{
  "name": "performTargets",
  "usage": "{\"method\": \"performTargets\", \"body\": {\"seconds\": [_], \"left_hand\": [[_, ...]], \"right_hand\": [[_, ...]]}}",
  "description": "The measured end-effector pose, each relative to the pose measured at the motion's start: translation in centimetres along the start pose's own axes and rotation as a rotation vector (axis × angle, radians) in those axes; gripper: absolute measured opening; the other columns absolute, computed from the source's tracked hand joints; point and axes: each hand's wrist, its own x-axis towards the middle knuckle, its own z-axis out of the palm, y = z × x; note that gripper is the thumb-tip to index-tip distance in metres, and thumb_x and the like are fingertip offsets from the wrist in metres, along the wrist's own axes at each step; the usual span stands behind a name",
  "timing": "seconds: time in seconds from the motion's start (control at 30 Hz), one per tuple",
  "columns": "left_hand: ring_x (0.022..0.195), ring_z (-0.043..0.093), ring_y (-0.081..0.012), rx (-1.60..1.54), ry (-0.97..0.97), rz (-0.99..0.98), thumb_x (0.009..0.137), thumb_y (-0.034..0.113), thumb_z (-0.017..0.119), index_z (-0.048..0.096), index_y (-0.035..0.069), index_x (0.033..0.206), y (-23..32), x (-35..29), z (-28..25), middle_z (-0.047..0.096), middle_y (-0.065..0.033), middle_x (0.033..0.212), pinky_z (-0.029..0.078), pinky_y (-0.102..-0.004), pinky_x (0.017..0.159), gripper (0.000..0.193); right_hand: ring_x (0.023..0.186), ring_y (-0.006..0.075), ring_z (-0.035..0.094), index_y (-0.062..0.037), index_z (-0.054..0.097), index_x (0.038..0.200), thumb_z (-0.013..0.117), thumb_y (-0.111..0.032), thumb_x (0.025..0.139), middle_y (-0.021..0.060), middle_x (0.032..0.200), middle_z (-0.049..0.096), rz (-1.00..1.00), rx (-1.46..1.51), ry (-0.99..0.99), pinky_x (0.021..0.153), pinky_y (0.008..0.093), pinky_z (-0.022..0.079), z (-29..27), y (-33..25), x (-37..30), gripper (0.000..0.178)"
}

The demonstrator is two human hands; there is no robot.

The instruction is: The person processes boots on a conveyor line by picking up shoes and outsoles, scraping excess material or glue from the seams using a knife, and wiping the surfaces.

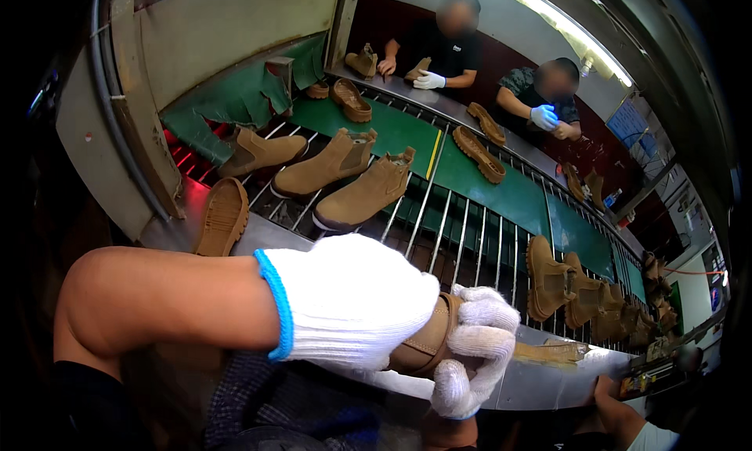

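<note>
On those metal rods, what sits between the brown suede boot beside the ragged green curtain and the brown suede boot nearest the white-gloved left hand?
A third brown suede ankle boot, toe toward lower left, as the head view shows.

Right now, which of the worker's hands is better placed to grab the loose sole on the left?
Probably the left hand: it is nearer the sole, which sits just beyond the left forearm. The right hand is farther across, curled against a brown shoe.

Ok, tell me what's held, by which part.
A brown shoe: right hand gripping one end, which end unclear; left hand over it, its grip hidden.
</note>
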Motion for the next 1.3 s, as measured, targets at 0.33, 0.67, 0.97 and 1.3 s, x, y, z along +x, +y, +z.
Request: {"method": "performTargets", "body": {"seconds": [0.33, 0.67, 0.97, 1.3], "left_hand": [[0.1, 0.077, -0.0328, -0.076, 0.626, 0.18, 0.071, 0.044, 0.096, 0.062, 0.0, 0.136, 1.6, -7.8, 5.4, 0.076, -0.0167, 0.117, 0.062, -0.04, 0.084, 0.085], [0.108, 0.079, -0.0351, -0.504, 0.528, 0.362, 0.07, 0.034, 0.103, 0.068, 0.0, 0.13, 0.0, -7.6, 9.2, 0.077, -0.0195, 0.123, 0.064, -0.0403, 0.095, 0.077], [0.093, 0.075, -0.0271, -0.236, 0.45, 0.593, 0.075, 0.016, 0.077, 0.076, 0.004, 0.1, 2.6, -10.1, 11.1, 0.075, -0.0155, 0.106, 0.063, -0.0353, 0.079, 0.027], [0.098, 0.076, -0.0297, -0.109, 0.521, 0.74, 0.089, 0.024, 0.076, 0.074, 0.011, 0.106, 4.9, -16.2, 22.5, 0.076, -0.0097, 0.107, 0.064, -0.042, 0.082, 0.022]], "right_hand": [[0.126, 0.0363, 0.056, -0.0089, 0.068, 0.109, 0.079, -0.021, 0.079, 0.015, 0.122, 0.062, 0.13, 0.18, -0.026, 0.12, 0.0627, 0.041, -0.1, -3.1, -2.9, 0.035], [0.116, 0.0374, 0.068, -0.0072, 0.07, 0.112, 0.085, -0.023, 0.078, 0.0146, 0.119, 0.067, 0.078, -0.18, -0.115, 0.109, 0.0573, 0.052, 0.0, -8.9, -6.4, 0.041], [0.095, 0.0306, 0.071, -0.0115, 0.074, 0.091, 0.088, -0.023, 0.077, 0.0061, 0.093, 0.072, 0.252, -0.202, -0.225, 0.094, 0.0475, 0.058, 2.3, -15.2, -8.9, 0.023], [0.136, 0.0308, 0.058, -0.0022, 0.04, 0.159, 0.064, -0.019, 0.097, 0.0173, 0.143, 0.058, 1.019, -0.048, 0.437, 0.12, 0.0483, 0.046, 9.5, -18.3, -24.6, 0.068]]}}
